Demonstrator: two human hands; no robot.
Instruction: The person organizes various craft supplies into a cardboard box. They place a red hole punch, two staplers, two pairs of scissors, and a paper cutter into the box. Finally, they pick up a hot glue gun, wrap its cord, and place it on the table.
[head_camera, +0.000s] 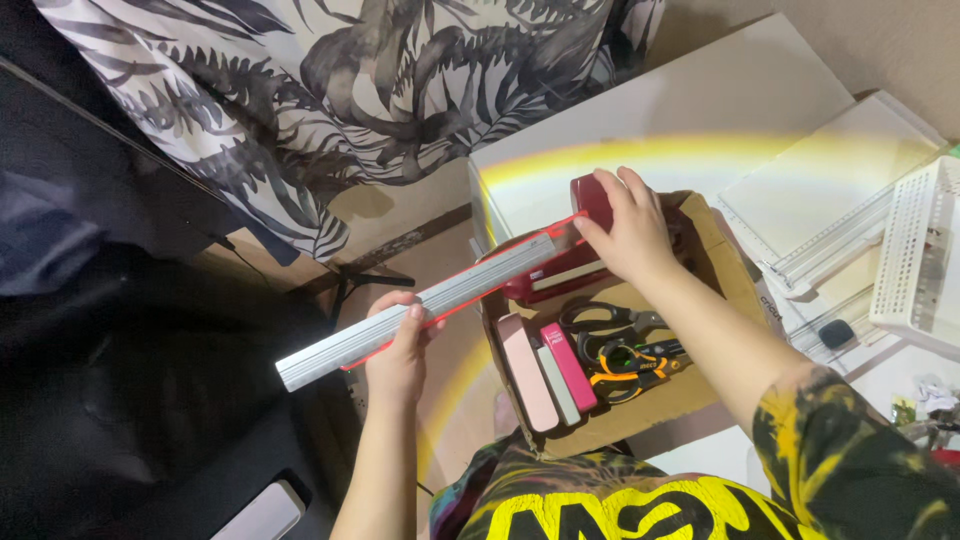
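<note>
A white tabletop (700, 110) filled the two o'clock area, crossed by a curved rainbow band of light (640, 150). At twelve o'clock hung a fabric (330, 90) printed with grey and black fern leaves. Tan floor (400, 210) showed at centre, and dark furniture (120, 380) lay in shadow at eight o'clock.

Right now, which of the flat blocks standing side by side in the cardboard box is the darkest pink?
The right-hand block, next to the scissors. It is deep pink; the left one is pale pink and the middle one greyish white.
</note>
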